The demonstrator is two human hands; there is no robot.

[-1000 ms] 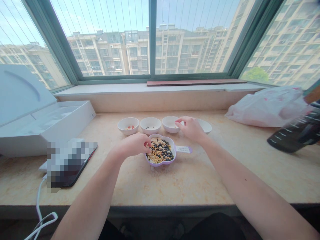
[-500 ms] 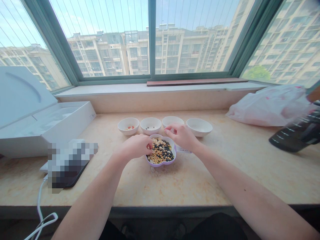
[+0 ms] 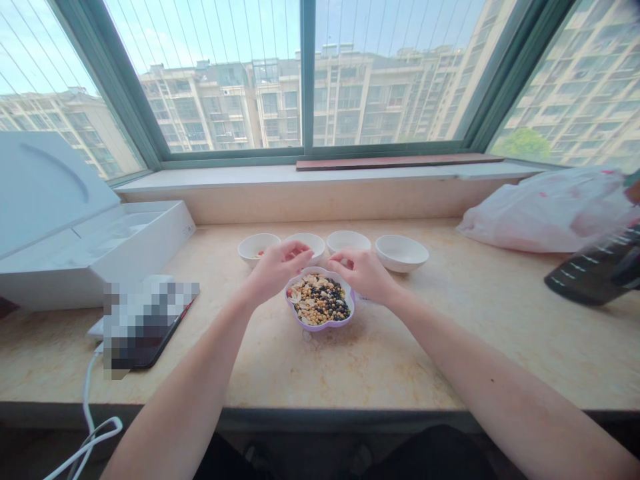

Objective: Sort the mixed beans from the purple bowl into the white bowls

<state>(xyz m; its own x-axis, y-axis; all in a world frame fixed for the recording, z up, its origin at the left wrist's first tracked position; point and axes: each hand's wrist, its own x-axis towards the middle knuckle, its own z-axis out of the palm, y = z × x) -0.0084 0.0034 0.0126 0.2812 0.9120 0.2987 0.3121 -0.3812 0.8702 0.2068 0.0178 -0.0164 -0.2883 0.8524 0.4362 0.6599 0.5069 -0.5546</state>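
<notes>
**Head view: mixed beans being sorted by hand, most still unsorted**

Head camera footage looks down at a pale marble tabletop (image 3: 450,347) set against a wide window. At its centre stands a lilac flower-shaped bowl (image 3: 320,325), heaped with mixed beans (image 3: 320,303) in yellow, black, white and a few red.

Behind it, four small white bowls are lined up in a row. A few red pieces are seen in the far-left bowl (image 3: 255,245). The second bowl (image 3: 311,240) is largely hidden by the left hand. The third bowl (image 3: 349,240) shows little inside. The far-right bowl (image 3: 401,252) looks bare.

The left hand (image 3: 277,267) is raised over the back edge of the lilac bowl, towards the second bowl, with fingertips drawn together in a pinch; whether a bean is held cannot be told. The right hand (image 3: 363,272) is curled over the right rear rim of the lilac bowl, fingers bent inward; what it holds, if anything, cannot be told.

Judged from this, sorting has barely begun: only a handful has been moved out, and nearly the whole heap is left.

To the left are seen an open white box (image 3: 100,247), a blurred-out device (image 3: 145,320) and a white cable (image 3: 87,427). To the right lies a plastic bag (image 3: 545,210) and a dark object (image 3: 595,273).
</notes>
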